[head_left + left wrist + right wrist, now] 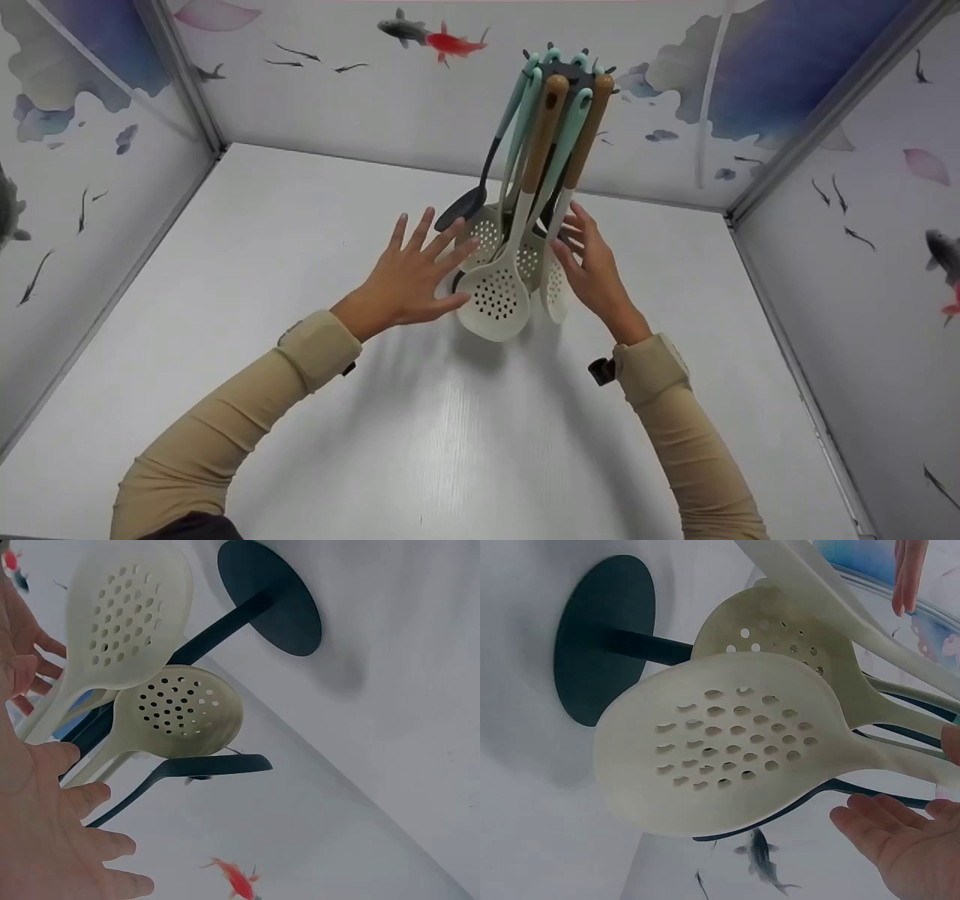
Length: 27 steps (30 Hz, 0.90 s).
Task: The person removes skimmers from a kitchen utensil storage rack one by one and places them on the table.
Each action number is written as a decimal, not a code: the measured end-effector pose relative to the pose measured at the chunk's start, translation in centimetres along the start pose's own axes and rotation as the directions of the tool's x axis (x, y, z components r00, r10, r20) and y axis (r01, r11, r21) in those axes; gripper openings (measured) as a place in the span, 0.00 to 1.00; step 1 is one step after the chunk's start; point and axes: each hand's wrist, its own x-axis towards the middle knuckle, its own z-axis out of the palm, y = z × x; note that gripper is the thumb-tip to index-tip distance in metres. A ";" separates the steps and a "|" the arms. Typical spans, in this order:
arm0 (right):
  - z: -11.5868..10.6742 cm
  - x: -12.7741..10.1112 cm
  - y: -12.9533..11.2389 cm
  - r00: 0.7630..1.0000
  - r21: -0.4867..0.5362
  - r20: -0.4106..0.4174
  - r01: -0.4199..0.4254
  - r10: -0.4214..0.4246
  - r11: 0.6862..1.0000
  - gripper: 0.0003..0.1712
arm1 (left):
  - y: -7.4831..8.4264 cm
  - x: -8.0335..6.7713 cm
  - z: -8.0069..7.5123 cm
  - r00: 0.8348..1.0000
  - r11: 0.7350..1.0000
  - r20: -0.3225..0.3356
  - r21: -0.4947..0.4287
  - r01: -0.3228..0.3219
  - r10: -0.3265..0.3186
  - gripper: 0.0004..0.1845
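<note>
A utensil carousel (574,75) with a dark hook ring at the top stands at the back of the table on a round black base (277,607). From it hang mint-handled and brown-handled utensils. A white slotted skimmer (495,328) faces front, with a second white one (645,795) beside my right hand. A grey-green skimmer (217,727) and a black ladle-like utensil (463,208) hang on the left. My left hand (409,285) is spread with straight fingers beside the utensils. My right hand (600,270) stands at the right skimmer, fingers extended; whether either hand touches anything I cannot tell.
The white table (420,450) reaches back to a printed panel (315,105) with fish and lotus patterns. Similar side panels (847,247) stand left and right, joined by grey metal corner posts (817,127).
</note>
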 end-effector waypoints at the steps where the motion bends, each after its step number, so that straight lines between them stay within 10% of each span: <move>1: 0.1 0.1 0.0 1.000 0.006 -0.018 0.005 -0.005 1.000 0.31 | 0.0 0.0 0.0 1.000 1.000 0.002 0.000 -0.002 0.002 0.39; 27: 0.3 0.3 -3.8 0.986 0.046 -0.141 -0.078 0.084 0.996 0.16 | -0.2 0.1 -0.3 1.000 1.000 0.003 0.007 0.008 -0.008 0.39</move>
